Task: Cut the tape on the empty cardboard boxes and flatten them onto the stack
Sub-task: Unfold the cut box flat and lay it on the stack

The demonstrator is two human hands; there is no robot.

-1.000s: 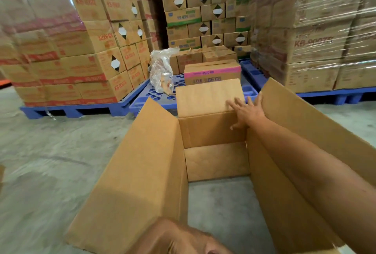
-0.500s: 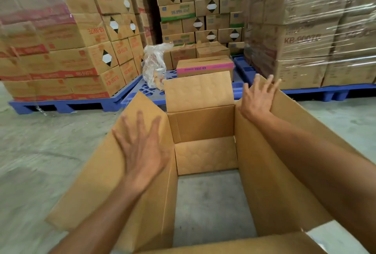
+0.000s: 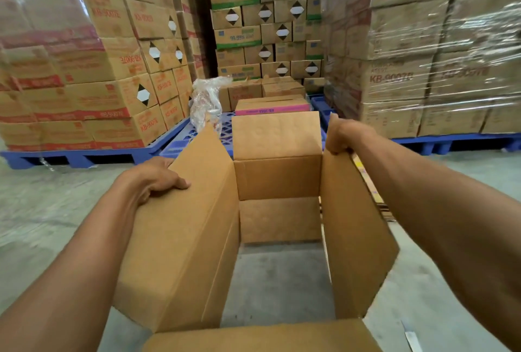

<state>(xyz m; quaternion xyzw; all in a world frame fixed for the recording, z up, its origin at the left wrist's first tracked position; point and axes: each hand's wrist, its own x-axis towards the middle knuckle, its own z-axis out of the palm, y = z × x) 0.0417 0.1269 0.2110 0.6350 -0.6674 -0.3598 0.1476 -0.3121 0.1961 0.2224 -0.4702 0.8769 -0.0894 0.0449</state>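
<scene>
An empty brown cardboard box [image 3: 277, 179] stands open in front of me, top and bottom flaps loose, with the grey floor showing through its middle. My left hand [image 3: 153, 179] grips the upper edge of the left long flap [image 3: 183, 233], thumb on the inside face. The top corner of the right long flap [image 3: 355, 227] is pinched in my right hand [image 3: 342, 136]. Just beyond the right flap, edges of flattened cardboard [image 3: 375, 193] lie on the floor, mostly hidden.
Blue pallets [image 3: 93, 155] carry tall stacks of shrink-wrapped cartons on the left [image 3: 84, 75] and right [image 3: 428, 50]. A middle pallet ahead holds a pink-striped carton [image 3: 272, 106] and a clear plastic bag [image 3: 205, 100]. Bare concrete floor [image 3: 42, 210] lies on both sides.
Both hands went from resting flat against the side flaps to gripping their upper edges. The flaps have swung more upright and closer together, and the box sits nearer to me.
</scene>
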